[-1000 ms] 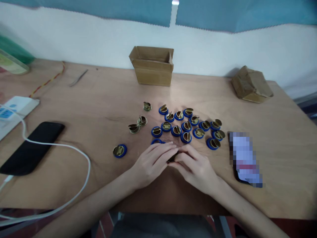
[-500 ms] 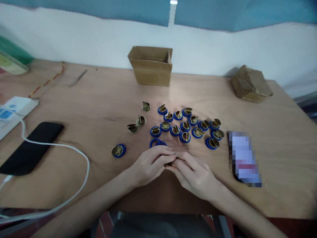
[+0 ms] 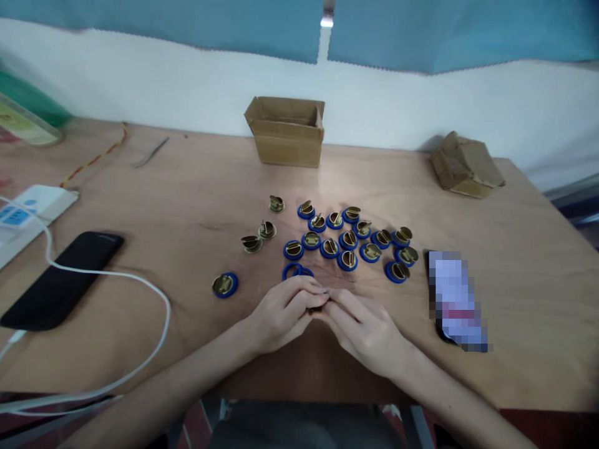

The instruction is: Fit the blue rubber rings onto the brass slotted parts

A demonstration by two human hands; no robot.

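My left hand (image 3: 284, 313) and my right hand (image 3: 367, 327) meet near the table's front edge, fingertips closed together on a small brass-coloured metal clip piece (image 3: 317, 307). The fingers cover most of it. Just beyond my fingers lie blue rings (image 3: 292, 270), partly hidden by the left hand. Several round metal clips seated in blue rings (image 3: 347, 260) spread across the middle of the table, many with their flaps raised. Three clips without blue rings (image 3: 267, 229) stand to their left. A single ringed clip (image 3: 225, 285) lies apart, left of my left hand.
An open cardboard box (image 3: 289, 143) stands at the back, and a crumpled box (image 3: 468, 167) at the back right. A phone with a blurred screen (image 3: 456, 299) lies right. At left are a black phone (image 3: 63, 280), its white cable (image 3: 163, 324) and a power strip (image 3: 40, 215).
The view has shifted slightly. Both hands stay together on the small clip piece, with only a slight shift of the fingers. The clips on the table have not visibly moved.
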